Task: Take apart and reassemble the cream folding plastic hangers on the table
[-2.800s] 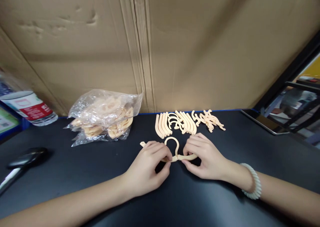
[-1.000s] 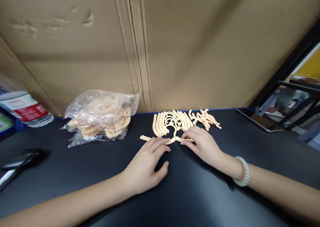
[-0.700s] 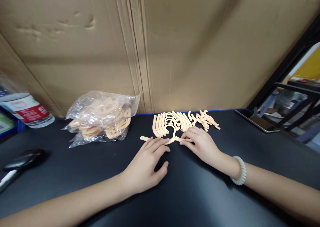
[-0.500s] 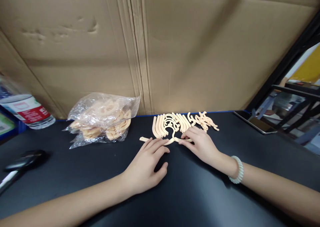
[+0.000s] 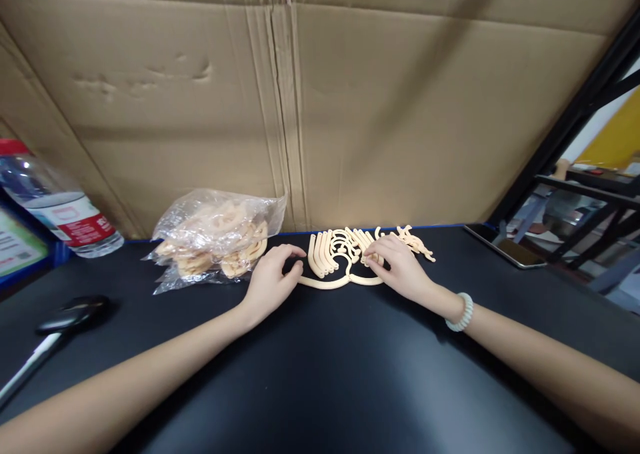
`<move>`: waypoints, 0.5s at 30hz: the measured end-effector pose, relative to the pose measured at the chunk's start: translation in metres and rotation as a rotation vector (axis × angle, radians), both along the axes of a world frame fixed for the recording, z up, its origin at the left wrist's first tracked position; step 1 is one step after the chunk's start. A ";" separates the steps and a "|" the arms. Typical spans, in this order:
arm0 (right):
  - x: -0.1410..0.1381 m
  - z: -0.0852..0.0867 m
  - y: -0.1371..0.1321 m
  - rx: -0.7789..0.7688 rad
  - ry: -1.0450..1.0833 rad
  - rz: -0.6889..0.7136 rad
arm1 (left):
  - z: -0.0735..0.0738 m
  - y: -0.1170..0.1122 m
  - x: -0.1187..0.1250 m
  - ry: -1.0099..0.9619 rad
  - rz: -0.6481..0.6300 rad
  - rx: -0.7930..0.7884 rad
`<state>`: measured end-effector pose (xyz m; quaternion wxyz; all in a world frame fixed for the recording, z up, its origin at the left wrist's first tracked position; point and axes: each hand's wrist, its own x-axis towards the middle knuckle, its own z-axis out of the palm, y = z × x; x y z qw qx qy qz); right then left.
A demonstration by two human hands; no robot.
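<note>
Pale, wood-like curved pieces lie in a pattern on the black tabletop [image 5: 320, 354]. Two long arcs, a left arc [image 5: 323, 285] and a right arc [image 5: 365, 281], meet near the middle in front of a ring-shaped piece [image 5: 345, 259]. My left hand [image 5: 273, 281] rests beside the left arc's outer end, thumb and fingers apart with nothing visible between them. Over the right-hand slats [image 5: 363, 237] and the right arc's outer end is my right hand [image 5: 403, 271], its fingers curled in; whatever they pinch is hidden. More slats [image 5: 323, 254] stand in a row on the left.
Clear plastic bags of similar pieces [image 5: 215, 241] lie on the left. A bottle [image 5: 75, 214] and a black-headed object with a white handle [image 5: 70, 314] are farther left. Small squiggly pieces [image 5: 413, 241] and a phone-like device [image 5: 505, 247] sit right. Cardboard [image 5: 400, 107] stands behind.
My left hand has moved left, off the left arc, uncovering it. The right hand has shifted slightly upward toward the slats, showing more of the right arc. The view has shifted a little.
</note>
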<state>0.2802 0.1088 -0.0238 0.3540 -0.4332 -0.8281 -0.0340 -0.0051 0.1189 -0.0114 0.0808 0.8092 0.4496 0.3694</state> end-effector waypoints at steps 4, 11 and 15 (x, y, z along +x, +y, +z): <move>0.001 0.009 0.002 -0.018 -0.141 0.085 | -0.006 0.002 0.000 0.040 -0.021 -0.055; -0.003 0.018 -0.001 -0.104 -0.407 0.112 | -0.008 0.002 0.002 0.112 -0.069 -0.097; -0.005 0.019 -0.002 -0.084 -0.432 0.135 | -0.008 0.002 0.003 0.128 -0.072 -0.102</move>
